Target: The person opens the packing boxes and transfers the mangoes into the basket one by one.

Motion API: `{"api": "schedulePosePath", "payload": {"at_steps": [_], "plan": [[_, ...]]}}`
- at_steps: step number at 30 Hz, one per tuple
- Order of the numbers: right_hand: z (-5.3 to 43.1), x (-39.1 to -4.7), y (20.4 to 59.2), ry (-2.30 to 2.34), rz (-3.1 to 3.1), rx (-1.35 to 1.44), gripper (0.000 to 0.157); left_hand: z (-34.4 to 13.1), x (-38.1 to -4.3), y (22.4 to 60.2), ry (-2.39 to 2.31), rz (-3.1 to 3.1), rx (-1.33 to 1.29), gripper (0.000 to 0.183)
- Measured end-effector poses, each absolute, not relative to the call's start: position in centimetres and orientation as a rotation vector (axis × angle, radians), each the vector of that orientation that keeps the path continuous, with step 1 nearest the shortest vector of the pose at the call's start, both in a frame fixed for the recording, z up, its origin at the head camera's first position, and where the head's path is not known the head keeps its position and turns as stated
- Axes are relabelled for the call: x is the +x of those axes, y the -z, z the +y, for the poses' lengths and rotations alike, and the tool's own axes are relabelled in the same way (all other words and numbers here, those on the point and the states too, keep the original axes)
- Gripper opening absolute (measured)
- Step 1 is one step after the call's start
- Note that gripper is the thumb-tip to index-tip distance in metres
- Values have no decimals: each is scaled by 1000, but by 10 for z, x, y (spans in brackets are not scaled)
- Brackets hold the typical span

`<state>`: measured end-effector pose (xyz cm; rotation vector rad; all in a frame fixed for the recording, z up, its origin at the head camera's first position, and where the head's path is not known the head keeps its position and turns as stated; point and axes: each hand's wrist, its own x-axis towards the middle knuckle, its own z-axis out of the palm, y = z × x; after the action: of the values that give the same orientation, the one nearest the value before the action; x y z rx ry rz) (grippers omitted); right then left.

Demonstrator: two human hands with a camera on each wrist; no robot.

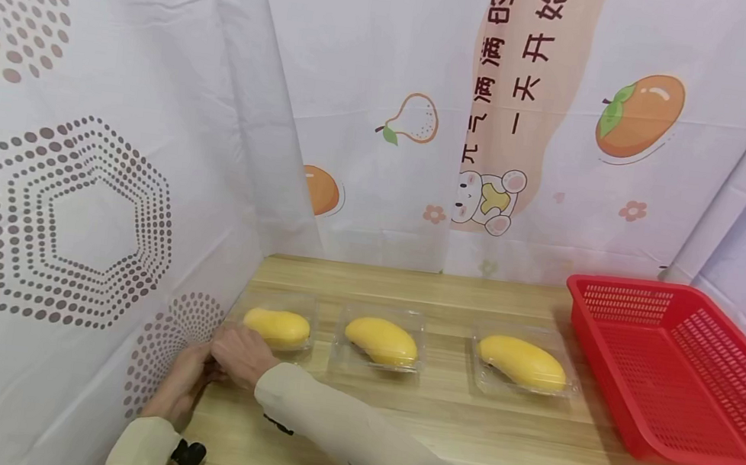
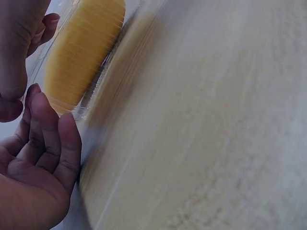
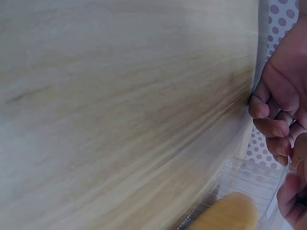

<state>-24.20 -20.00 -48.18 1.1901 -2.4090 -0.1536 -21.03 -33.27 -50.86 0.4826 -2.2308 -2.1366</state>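
At the left end of the table, both hands meet at the near-left corner of a clear plastic box [image 3: 249,173] with a yellow mango [image 1: 276,327] inside. The left hand [image 1: 181,383], palm turned up in the left wrist view, has its curled fingertips [image 2: 38,98] at the box's edge. Beside it, the right hand [image 1: 244,356] reaches across from the right and pinches the same edge. A thin clear rim shows between the two hands in the right wrist view. The right hand partly covers the box in the head view.
Two more clear boxes stand in a row to the right, one with a mango [image 1: 383,341] and one with a mango [image 1: 522,362]. A red plastic basket [image 1: 610,397] stands at the table's right side. A patterned white curtain [image 1: 206,244] hangs close by the left hand.
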Motion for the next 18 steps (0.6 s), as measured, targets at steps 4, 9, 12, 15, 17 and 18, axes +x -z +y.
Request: {"api": "schedulePosePath", "payload": {"at_steps": [4, 9, 12, 15, 17, 18], "plan": [[-200, -240, 482, 142, -2400, 1164, 18, -332, -210, 504, 2096, -2278, 527, 33], [-200, -238, 484, 198, -2359, 1132, 23, -330, -209, 503, 2125, -2246, 575, 30], [-199, -237, 486, 236, -2341, 1114, 21, -328, -208, 502, 2143, -2228, 613, 26], [-200, -236, 487, 240, -2356, 1100, 22, -327, -208, 500, 2164, -2213, 618, 27], [-200, -236, 486, 238, -2365, 1096, 25, -327, -208, 499, 2175, -2201, 610, 28], [-200, -236, 486, 245, -2365, 1094, 26, -327, -208, 499, 2180, -2194, 606, 29]]}}
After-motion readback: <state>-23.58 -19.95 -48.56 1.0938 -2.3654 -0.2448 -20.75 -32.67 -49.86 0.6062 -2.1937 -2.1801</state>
